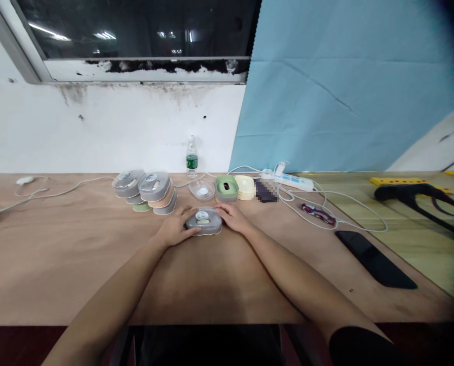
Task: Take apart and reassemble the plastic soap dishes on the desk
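A grey plastic box (207, 227) with a clear lid and a round white label lies on the table in front of me. My left hand (175, 227) wraps the box's left side, thumb along the front edge and fingers at the back. Against its right rear corner rest the fingers of my right hand (232, 217), stretched out rather than curled round it. Just behind the box are a clear lid (201, 190), a green box (227, 188) with a small dark item inside, and pale yellow boxes (245, 187).
Stacked lidded boxes (154, 188) stand at the back left. A water bottle (191, 158) is by the wall. To the right lie a white power strip (288, 179), loose cables, a dark red patterned item (318, 214) and a black phone (375, 259) on the table (78, 254).
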Action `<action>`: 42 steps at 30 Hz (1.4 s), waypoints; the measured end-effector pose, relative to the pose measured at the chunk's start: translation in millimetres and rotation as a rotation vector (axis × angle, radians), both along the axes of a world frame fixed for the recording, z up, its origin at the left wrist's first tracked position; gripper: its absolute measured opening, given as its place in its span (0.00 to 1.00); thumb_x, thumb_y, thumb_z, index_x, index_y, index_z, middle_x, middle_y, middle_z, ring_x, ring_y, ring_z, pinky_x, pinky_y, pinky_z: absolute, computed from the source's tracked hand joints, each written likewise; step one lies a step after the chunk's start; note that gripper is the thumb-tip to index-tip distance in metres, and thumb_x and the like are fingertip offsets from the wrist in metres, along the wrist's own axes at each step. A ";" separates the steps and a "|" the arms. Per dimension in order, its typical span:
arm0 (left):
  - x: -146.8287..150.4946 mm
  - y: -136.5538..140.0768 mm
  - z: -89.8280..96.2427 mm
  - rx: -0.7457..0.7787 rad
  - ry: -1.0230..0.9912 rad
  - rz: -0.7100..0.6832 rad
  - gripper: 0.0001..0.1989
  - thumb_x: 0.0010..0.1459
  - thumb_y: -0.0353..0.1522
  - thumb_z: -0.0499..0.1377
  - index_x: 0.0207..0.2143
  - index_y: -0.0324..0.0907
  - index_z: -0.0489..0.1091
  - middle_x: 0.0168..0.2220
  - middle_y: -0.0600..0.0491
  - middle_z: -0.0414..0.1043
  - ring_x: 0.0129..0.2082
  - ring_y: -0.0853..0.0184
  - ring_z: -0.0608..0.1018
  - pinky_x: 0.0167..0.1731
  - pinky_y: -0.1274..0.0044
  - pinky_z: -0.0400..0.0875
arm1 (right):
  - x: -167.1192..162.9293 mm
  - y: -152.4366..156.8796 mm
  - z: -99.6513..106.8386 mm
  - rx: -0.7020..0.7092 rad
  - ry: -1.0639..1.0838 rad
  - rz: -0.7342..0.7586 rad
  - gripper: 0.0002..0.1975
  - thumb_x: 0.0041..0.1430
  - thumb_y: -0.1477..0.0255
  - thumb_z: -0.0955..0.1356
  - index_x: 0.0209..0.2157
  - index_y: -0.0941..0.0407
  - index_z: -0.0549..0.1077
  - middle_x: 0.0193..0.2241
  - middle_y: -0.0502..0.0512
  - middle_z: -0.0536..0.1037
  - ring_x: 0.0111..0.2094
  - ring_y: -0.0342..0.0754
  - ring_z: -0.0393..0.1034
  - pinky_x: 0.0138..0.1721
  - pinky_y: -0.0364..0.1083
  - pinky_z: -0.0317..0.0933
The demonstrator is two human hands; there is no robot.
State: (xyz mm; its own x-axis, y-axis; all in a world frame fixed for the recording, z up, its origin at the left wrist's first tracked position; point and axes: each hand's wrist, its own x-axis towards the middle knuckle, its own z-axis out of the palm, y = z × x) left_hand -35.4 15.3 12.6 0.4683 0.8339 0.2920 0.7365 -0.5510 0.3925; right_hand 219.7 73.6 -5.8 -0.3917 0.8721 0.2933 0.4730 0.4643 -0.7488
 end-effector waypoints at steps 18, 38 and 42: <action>4.8 5.6 0.5 0.299 0.059 0.089 0.17 0.58 0.41 0.57 0.48 0.45 0.72 0.49 0.47 0.71 0.50 0.56 0.70 0.50 0.63 0.63 | -1.9 2.7 -7.4 0.116 -0.098 -0.112 0.20 0.60 0.57 0.63 0.46 0.56 0.72 0.23 0.50 0.72 0.26 0.45 0.66 0.30 0.43 0.57; -0.9 1.2 6.0 0.292 0.105 0.073 0.16 0.59 0.41 0.52 0.41 0.44 0.76 0.43 0.45 0.74 0.43 0.58 0.73 0.45 0.66 0.65 | -40.2 30.7 -5.4 0.218 -0.397 -0.204 0.23 0.61 0.69 0.62 0.58 0.55 0.62 0.39 0.62 0.78 0.36 0.56 0.73 0.38 0.48 0.59; -0.6 2.1 4.2 0.320 0.139 0.200 0.17 0.60 0.42 0.52 0.37 0.44 0.77 0.37 0.45 0.74 0.41 0.58 0.72 0.44 0.65 0.64 | -34.2 27.7 -10.3 0.214 -0.281 -0.228 0.15 0.61 0.66 0.63 0.48 0.54 0.68 0.33 0.57 0.78 0.34 0.53 0.72 0.33 0.46 0.57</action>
